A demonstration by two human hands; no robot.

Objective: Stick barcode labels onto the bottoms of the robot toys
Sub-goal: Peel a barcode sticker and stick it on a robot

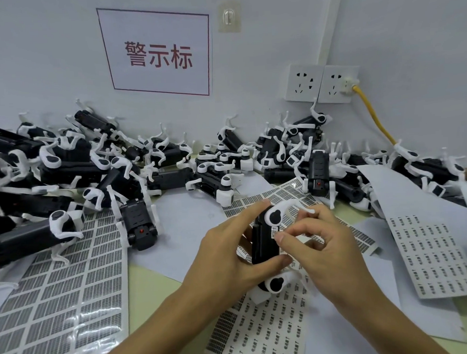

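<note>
Left hand (225,255) gripping black robot toy (264,243) above desk (149,292), thumb across lower body. Right hand (320,250) pinching small barcode label (275,230) against toy's side. Label print too small to read. Toy's far side hidden behind fingers.

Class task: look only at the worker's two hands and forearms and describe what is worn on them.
Nothing is worn. The left hand and the right hand are bare, without gloves, and no rings show. Both forearms are bare down to the bottom edge of the picture: no sleeve, cuff, watch or wristband is in view.
</note>
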